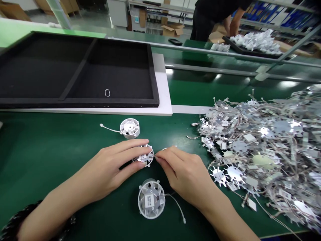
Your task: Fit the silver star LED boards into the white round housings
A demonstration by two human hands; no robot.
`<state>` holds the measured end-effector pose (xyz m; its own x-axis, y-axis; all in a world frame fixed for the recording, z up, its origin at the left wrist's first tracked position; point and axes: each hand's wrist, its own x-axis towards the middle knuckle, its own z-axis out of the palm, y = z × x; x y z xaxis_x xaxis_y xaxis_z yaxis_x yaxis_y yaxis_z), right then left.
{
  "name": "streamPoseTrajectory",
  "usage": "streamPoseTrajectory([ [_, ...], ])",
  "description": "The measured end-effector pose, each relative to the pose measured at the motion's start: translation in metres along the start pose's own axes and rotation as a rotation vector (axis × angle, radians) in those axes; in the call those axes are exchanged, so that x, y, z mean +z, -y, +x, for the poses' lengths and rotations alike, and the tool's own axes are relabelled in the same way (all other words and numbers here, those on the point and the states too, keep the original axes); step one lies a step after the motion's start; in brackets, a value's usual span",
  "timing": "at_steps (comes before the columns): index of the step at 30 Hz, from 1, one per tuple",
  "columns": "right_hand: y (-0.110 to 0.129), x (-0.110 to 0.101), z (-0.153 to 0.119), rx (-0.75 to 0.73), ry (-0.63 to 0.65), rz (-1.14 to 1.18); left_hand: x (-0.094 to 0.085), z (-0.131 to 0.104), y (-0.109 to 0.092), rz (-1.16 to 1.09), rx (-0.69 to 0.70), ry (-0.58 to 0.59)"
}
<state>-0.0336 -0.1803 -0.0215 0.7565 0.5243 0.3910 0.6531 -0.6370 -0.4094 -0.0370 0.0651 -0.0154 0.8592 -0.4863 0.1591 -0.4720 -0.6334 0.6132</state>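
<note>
My left hand is closed around a round white fan housing on the green table, its fingers across the top and the thumb at the near side. At the housing's right edge, my right hand pinches the thin cable between thumb and forefinger. Nearer to me lies a second fan housing, with a label in its middle and its cable trailing right to a small white plug. Beyond my left hand sits a third fan housing, its cable stretching left.
A large heap of silvery spiked discs with cables covers the right side. A black divided tray with a small white ring rests on a white board at the back left. A person stands across the bench behind a metal rail.
</note>
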Motion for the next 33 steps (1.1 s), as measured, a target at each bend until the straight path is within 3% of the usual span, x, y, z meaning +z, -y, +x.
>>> streamPoseTrajectory([
  [18,0.001,-0.001,0.002,0.037,0.086,0.003,0.001,-0.002,0.001,0.087,0.028,-0.003],
  [25,-0.001,-0.001,0.0,-0.017,-0.032,-0.049,0.004,-0.003,0.006,0.108,0.022,0.029],
  [33,0.001,0.0,0.0,-0.056,-0.123,0.041,-0.002,0.002,-0.011,-0.184,-0.138,-0.085],
])
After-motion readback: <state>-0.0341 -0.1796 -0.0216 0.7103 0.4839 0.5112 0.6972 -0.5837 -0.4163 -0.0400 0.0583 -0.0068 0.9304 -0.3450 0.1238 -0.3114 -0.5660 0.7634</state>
